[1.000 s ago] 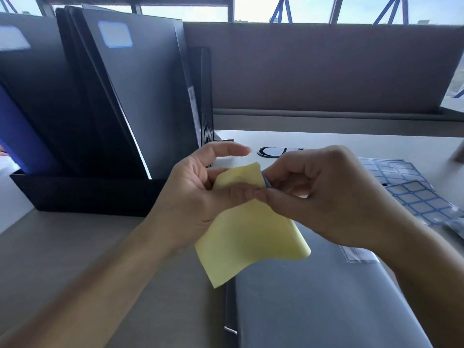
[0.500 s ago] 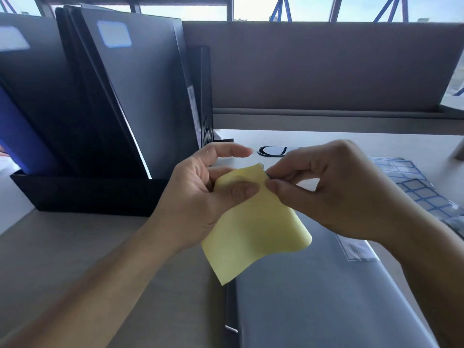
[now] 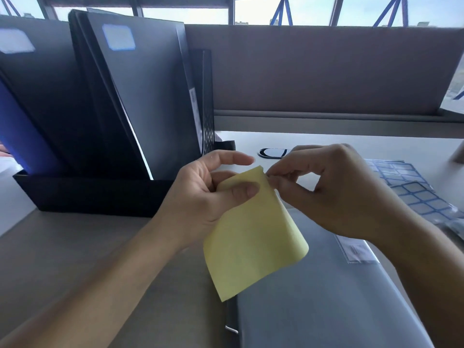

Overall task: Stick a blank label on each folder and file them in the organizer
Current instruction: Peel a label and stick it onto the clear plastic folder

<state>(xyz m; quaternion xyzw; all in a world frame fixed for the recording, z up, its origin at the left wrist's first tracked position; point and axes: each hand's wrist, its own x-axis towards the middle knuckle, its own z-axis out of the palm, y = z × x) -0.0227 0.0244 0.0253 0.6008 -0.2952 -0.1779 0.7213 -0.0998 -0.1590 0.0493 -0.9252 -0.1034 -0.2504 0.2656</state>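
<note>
My left hand pinches the top of a yellow label backing sheet, thumb on its front. My right hand pinches at the sheet's upper right corner; whether a label sits between its fingertips is hidden. Under both hands a grey folder lies flat on the desk. At the left a black organizer holds several upright dark folders; the front one carries a blue-edged blank label.
Sheets of blue-edged labels lie on the desk at the right. A blue folder stands at the organizer's far left. A grey partition wall runs along the desk's back. A small black oval object lies behind my hands.
My right hand's fingertips have shifted from the sheet's front edge up to its top right corner, and the blue label edge seen earlier between the fingers is no longer visible. The left hand stays put.
</note>
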